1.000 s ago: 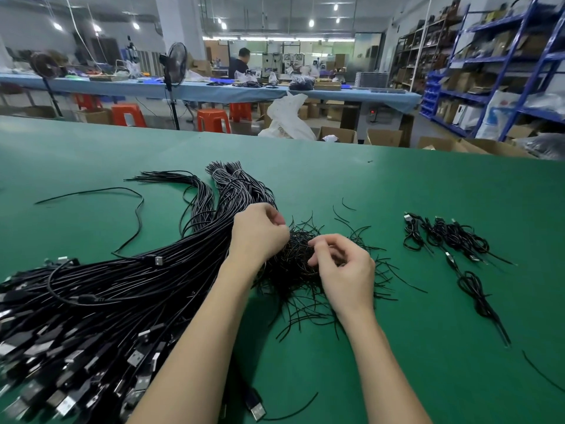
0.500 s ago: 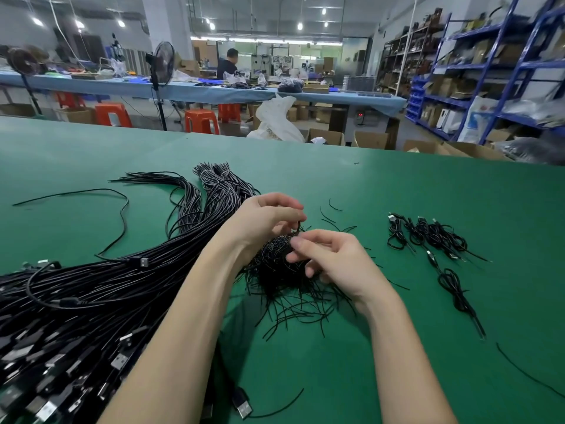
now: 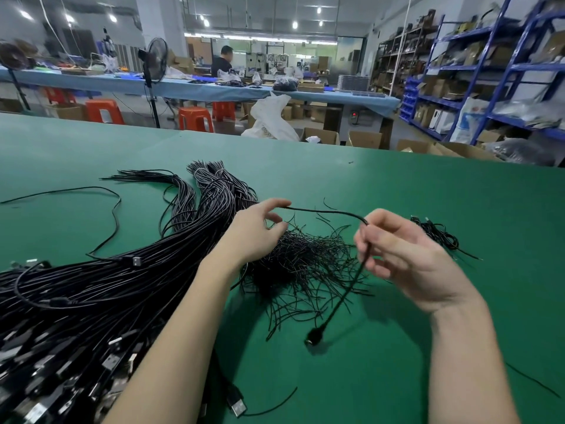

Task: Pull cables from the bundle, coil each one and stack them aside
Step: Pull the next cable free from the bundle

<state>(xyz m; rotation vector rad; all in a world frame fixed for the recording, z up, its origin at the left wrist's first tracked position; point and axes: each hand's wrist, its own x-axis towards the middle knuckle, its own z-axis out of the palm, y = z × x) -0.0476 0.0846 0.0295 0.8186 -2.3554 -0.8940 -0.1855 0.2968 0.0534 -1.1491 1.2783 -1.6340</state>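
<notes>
Presently the right hand (image 3: 406,255) pinches one black cable (image 3: 327,212) between thumb and forefinger, just below the point where the cable bends over. The other fingers are loosely curled beside the grip. From the pinch, one run drops down and left to a dark plug (image 3: 314,335) that hangs just above, or barely on, the green table (image 3: 428,194); contact cannot be told. The other run arcs left to the left hand (image 3: 256,231), whose forefinger and thumb tips hold the far end lightly while the remaining fingers are spread and relaxed.

Judgement on the step: the cable looks freed from the tangle of thin wires (image 3: 305,264) below the hands, so coiling comes next. To do it well, keep the right-hand pinch as the anchor, feed slack from the left hand in even loops, and hold the free plug end clear of the tangle so it does not snag.

Pose: both forearms come in from the lower edge, wrists raised off the table, right palm turned inward, left hand palm down above the tangle.

Outward: the big bundle (image 3: 91,295) of cables lies to the left. Coiled cables (image 3: 440,237) sit on the table beyond the right hand, partly hidden by it.
</notes>
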